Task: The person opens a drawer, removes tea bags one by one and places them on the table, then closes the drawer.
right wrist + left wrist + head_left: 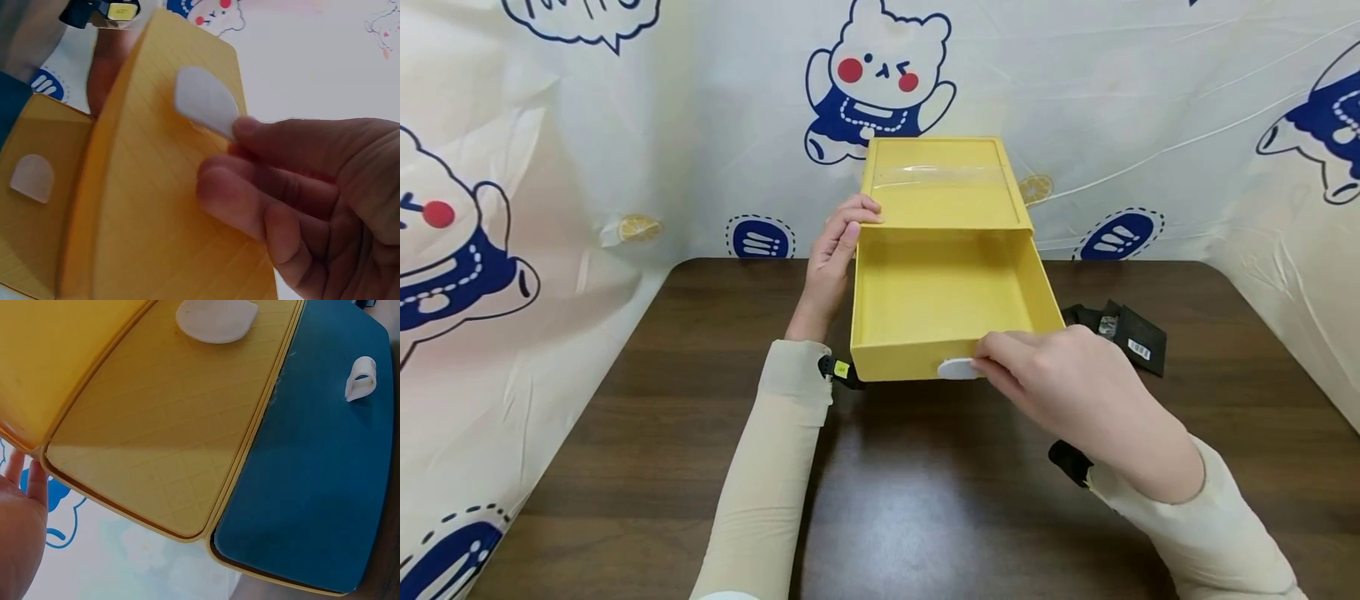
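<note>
A yellow drawer [943, 287] stands pulled out from a small yellow cabinet [947, 196], and nothing lies inside it. My right hand [1067, 383] pinches the edge of the white tab handle [203, 97] on the drawer's front between thumb and fingers. At the cabinet's upper left edge my left hand [835, 242] rests, its fingers fairly straight against the top and side. Below the pulled-out drawer, the left wrist view shows another yellow drawer front [156, 425] with a white tab [215, 322], and a blue drawer front [306, 456] with a white loop handle [362, 378].
Several flat black packets [1142, 342] lie on the dark wooden table [700, 467], right of the cabinet and behind my right hand. A white sheet [737, 100] printed with cartoon bears hangs behind and beside the table.
</note>
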Demonstrator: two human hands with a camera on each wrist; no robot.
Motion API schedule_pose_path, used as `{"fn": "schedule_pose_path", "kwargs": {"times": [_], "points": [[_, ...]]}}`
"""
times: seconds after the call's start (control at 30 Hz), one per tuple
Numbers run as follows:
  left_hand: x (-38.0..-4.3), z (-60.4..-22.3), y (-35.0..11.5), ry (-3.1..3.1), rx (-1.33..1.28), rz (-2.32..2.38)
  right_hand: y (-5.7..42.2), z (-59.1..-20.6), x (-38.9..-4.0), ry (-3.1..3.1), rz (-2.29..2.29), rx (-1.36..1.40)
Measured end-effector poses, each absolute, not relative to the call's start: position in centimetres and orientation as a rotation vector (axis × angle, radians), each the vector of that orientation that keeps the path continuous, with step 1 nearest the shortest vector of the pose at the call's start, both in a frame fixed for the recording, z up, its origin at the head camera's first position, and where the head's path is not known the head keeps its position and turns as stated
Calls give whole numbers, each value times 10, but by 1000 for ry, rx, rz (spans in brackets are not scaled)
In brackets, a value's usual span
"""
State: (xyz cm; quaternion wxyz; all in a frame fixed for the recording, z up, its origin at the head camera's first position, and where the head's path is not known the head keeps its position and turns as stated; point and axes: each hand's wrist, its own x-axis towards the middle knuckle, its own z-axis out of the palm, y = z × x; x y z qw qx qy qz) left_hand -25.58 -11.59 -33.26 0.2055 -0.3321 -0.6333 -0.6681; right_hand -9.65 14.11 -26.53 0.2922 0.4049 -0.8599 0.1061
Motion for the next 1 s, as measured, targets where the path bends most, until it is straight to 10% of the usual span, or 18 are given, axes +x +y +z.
{"fn": "schedule_pose_path", "kwargs": {"times": [1.0], "points": [[-254,-330,-117,-1786,-908,-1912,122,-256,-191,-2655,369,790]]}}
